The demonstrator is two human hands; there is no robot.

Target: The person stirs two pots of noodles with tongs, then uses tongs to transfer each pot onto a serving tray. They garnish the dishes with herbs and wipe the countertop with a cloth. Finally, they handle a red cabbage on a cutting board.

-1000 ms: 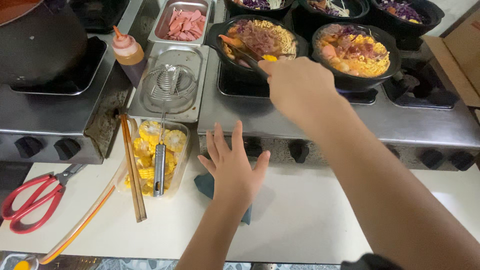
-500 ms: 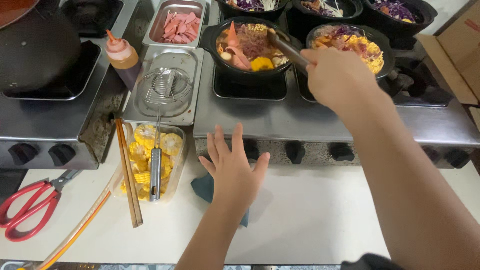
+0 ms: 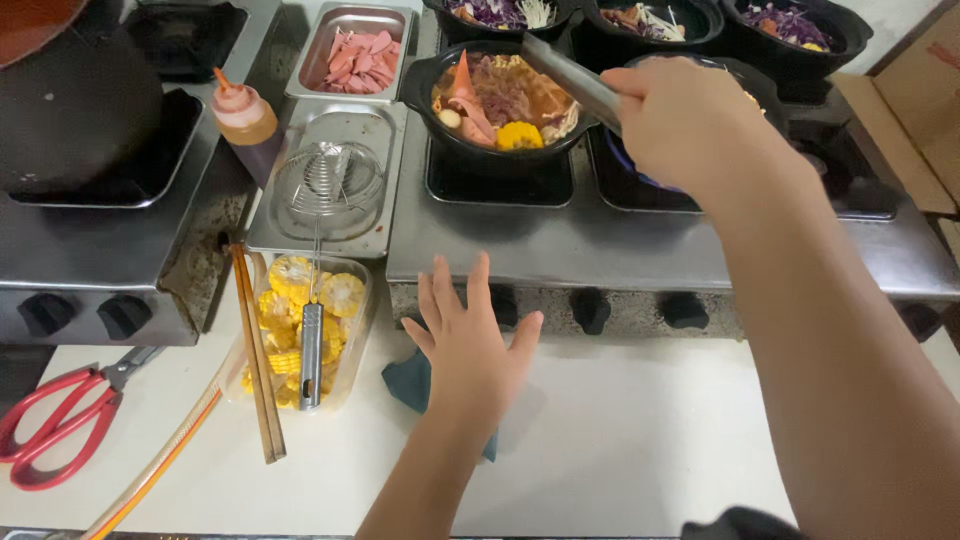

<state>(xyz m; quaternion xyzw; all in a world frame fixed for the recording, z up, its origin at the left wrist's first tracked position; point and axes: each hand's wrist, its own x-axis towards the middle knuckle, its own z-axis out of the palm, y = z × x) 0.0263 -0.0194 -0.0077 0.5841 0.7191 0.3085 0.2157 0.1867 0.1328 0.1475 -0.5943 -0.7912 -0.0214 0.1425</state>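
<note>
Black clay pot [image 3: 497, 105] already filled; right hand [image 3: 690, 125] gripping metal tongs [image 3: 570, 75] over its two-o'clock rim, left hand [image 3: 470, 345] spread open, empty.

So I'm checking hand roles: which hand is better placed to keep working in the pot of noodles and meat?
Right hand: it grips the metal tongs over the pot. Left hand lies open on the counter.

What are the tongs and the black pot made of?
The tongs in the right hand look like shiny bare metal, probably steel: silver with bright glints. The pot looks like matte black cast iron or glazed clay; its dull, thick rim fits either.
</note>
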